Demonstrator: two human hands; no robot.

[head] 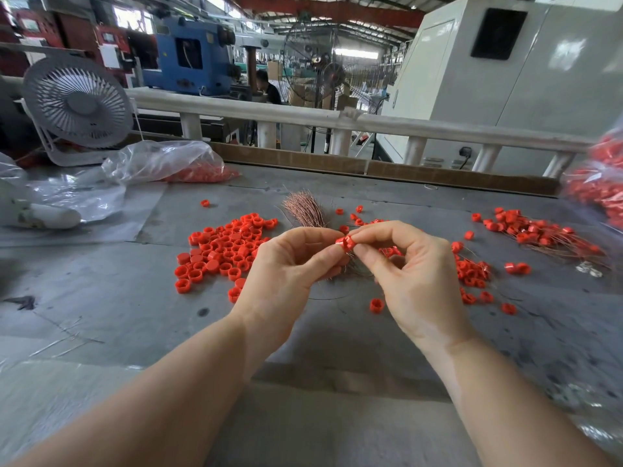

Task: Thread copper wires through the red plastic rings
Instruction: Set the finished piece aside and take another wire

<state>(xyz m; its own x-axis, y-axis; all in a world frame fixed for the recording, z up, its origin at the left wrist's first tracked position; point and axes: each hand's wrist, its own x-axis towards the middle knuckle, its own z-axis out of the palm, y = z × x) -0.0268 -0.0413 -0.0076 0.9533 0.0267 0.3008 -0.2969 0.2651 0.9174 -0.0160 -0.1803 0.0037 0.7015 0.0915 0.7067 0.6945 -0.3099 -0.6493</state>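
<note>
One red ring (345,244) sat right between the two hands, above the table (101,298). The left hand (286,267) pinched it from the left side, and the right hand (408,264) pinched it from the right. The copper wires (305,210) lay just behind, pointing away from the person. The wire at the ring was too thin to see.

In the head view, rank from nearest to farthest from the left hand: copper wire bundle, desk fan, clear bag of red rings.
From the left hand:
1. copper wire bundle, just beyond the fingers.
2. clear bag of red rings, far left.
3. desk fan, back-left corner.
</note>
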